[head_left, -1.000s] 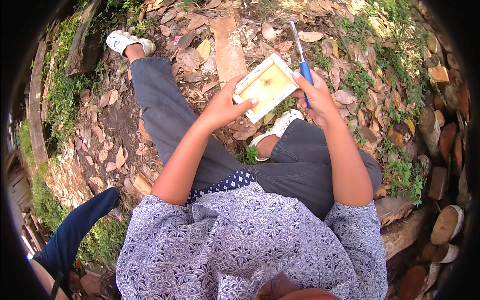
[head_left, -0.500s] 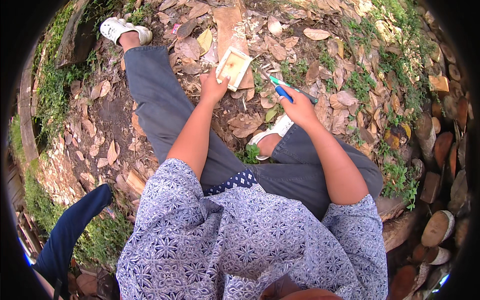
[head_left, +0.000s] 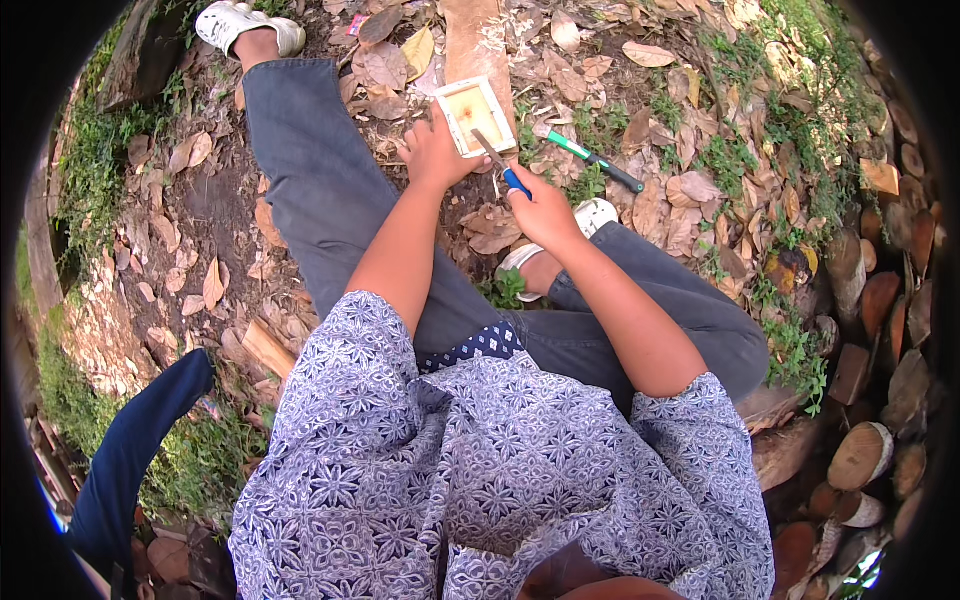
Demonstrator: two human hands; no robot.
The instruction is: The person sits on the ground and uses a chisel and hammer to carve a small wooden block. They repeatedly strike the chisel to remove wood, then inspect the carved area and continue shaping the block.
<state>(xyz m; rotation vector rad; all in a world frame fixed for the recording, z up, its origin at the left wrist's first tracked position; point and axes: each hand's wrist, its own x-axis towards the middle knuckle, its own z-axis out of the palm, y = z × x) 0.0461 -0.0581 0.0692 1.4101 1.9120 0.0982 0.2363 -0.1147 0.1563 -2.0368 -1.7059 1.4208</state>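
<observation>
A small square wooden box with a shallow hollow and a pale rim rests on a brown plank. My left hand grips its near left corner, fingers closed along the side. In my right hand is a blue-handled chisel, fingers wrapped round the handle. Its narrow metal blade reaches up and left over the box's near edge, with the tip at the hollow. A brownish mark shows on the hollow's floor. To the right, a slim green-and-black tool lies on the leaves.
Dry leaves and low green plants cover the ground, with pale shavings on the plank. My legs stretch out on either side, a white clog at the far left. Cut logs are stacked at right. Another person's dark-clothed limb shows at lower left.
My right hand has moved left with the chisel, from above the green-and-black tool to the box, bringing the blade over its near edge. The box has turned slightly in my left hand.
</observation>
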